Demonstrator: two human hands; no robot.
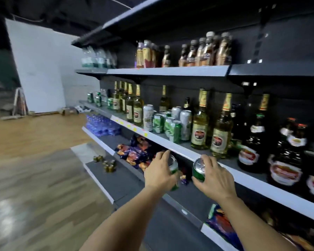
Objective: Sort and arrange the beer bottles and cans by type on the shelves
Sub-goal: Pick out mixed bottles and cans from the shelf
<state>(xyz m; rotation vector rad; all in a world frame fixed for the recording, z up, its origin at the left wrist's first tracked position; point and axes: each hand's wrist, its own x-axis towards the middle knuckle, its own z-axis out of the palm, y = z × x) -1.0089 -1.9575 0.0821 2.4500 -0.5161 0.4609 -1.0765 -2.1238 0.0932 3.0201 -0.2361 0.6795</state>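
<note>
Along a wooden floor runs a dark shelf unit. Tall bottles and cans crowd its middle shelf, snack bags below. Left hand grips one green can; right hand grips another can, both just below the shelf edge.

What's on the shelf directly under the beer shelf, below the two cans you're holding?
Under the beer shelf lie blue and orange snack packets. The left hand, right hand and their green cans cover the packets further right; the shelf's back is too dark to see.
</note>
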